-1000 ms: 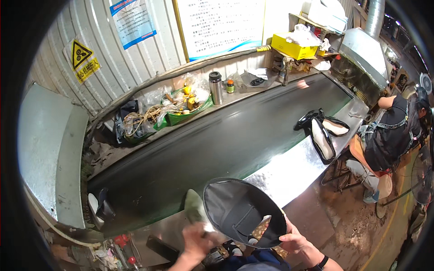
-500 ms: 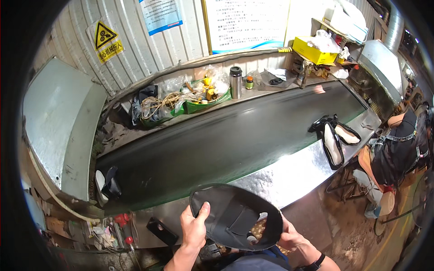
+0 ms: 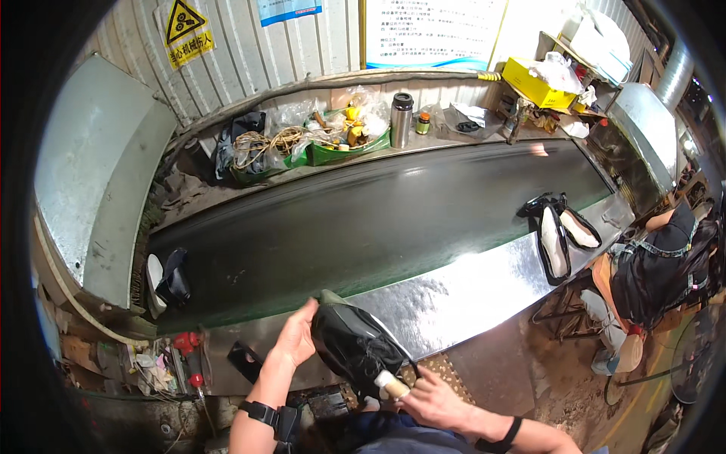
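A glossy black shoe upper (image 3: 357,339) is held up in front of me, over the near edge of the metal ledge. At its left end my left hand (image 3: 297,339) grips the edge, with most of its fingers hidden behind the piece. My right hand (image 3: 435,402) pinches the lower right edge. A small white and tan piece (image 3: 392,385) shows by the right fingertips; I cannot make out what it is. Black shoes with pale insoles (image 3: 556,244) lie at the ledge's right end. Another pair, black and white (image 3: 168,280), sits at the belt's left end.
A wide dark conveyor belt (image 3: 378,216) runs between metal hoods. Behind it stand green trays with cords and wrappers (image 3: 348,153), a steel flask (image 3: 401,121) and a small bottle (image 3: 423,123). A yellow box (image 3: 538,82) is at back right. A dark flat object (image 3: 244,362) lies near left.
The upper has been turned over, from its matte inner side to its glossy outer side. My left hand has shifted left and up, my right hand inward and left. The view has tilted slightly.
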Action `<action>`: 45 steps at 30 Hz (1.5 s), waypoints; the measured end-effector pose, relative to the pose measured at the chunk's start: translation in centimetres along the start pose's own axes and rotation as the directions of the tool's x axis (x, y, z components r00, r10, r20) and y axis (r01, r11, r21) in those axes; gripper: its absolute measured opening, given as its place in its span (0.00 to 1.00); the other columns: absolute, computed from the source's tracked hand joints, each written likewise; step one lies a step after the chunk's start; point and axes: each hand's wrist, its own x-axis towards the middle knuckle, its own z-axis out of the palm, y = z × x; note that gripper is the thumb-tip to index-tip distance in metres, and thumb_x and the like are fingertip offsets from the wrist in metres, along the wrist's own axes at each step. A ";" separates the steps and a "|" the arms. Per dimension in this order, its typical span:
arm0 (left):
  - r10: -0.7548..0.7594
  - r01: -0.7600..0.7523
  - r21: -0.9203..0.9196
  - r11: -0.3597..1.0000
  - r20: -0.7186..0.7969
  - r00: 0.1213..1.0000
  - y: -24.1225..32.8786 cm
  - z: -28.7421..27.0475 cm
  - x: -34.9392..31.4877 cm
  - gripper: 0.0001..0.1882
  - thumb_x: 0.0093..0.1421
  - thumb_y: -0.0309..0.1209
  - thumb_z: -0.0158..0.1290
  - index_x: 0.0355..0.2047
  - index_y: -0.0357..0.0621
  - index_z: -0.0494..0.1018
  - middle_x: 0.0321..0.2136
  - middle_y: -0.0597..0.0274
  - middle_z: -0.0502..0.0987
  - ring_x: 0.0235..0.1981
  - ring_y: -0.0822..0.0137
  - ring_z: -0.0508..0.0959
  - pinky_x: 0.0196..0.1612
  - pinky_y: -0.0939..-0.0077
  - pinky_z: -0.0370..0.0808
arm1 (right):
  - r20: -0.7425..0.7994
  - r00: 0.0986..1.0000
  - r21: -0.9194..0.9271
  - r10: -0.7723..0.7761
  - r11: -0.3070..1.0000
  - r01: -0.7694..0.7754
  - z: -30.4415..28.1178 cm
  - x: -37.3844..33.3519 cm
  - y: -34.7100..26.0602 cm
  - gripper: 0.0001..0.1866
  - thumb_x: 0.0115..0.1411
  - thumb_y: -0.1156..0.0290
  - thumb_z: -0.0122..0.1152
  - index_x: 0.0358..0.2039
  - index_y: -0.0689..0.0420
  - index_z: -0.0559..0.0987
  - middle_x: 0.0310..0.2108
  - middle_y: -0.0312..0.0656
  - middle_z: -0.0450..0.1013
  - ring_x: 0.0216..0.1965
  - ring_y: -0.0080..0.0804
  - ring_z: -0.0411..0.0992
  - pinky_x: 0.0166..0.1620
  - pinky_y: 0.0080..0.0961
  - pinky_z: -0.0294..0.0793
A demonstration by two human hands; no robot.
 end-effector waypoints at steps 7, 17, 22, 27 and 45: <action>0.379 -0.054 0.685 0.727 -0.334 0.863 -1.7 -2.3 7.5 0.15 0.63 0.36 0.59 0.39 0.34 0.80 0.36 0.58 0.82 0.38 0.68 0.80 0.44 0.71 0.74 | -0.270 0.957 0.102 0.107 0.991 -0.082 9.2 -0.5 2.2 0.32 0.52 0.72 0.70 0.58 0.56 0.71 0.53 0.54 0.66 0.55 0.53 0.68 0.59 0.45 0.70; 0.536 0.055 0.878 0.475 -0.338 0.774 -5.0 -6.0 8.0 0.19 0.61 0.42 0.57 0.40 0.36 0.80 0.41 0.48 0.82 0.43 0.51 0.81 0.47 0.59 0.75 | -0.068 0.855 0.726 0.514 0.613 -0.311 11.3 0.2 3.8 0.52 0.51 0.72 0.75 0.69 0.69 0.51 0.68 0.61 0.53 0.70 0.51 0.53 0.69 0.37 0.55; 0.546 0.285 0.889 0.359 -0.447 0.708 -6.6 -0.7 7.7 0.36 0.49 0.48 0.64 0.52 0.35 0.70 0.50 0.38 0.73 0.53 0.46 0.75 0.57 0.57 0.71 | 0.001 0.900 0.629 0.436 0.699 -0.340 10.8 -1.9 4.3 0.47 0.54 0.72 0.71 0.68 0.66 0.55 0.66 0.60 0.57 0.69 0.57 0.54 0.70 0.39 0.52; 0.693 0.214 0.936 0.280 -0.351 0.629 -7.1 -1.1 8.1 0.27 0.45 0.44 0.65 0.39 0.38 0.72 0.41 0.43 0.77 0.43 0.44 0.78 0.49 0.53 0.74 | -0.101 0.923 0.577 0.371 0.778 -0.249 12.6 -1.3 5.3 0.46 0.52 0.61 0.75 0.64 0.67 0.61 0.63 0.63 0.60 0.67 0.60 0.56 0.70 0.50 0.49; 0.895 -0.143 0.883 0.446 -0.435 0.103 -6.9 -1.6 -25.1 0.17 0.53 0.39 0.64 0.37 0.46 0.73 0.23 0.63 0.76 0.25 0.72 0.76 0.31 0.69 0.73 | 0.749 0.649 0.627 -0.128 -0.179 -0.758 2.5 12.9 -11.4 0.35 0.66 0.78 0.56 0.71 0.56 0.54 0.56 0.44 0.72 0.54 0.34 0.73 0.57 0.33 0.73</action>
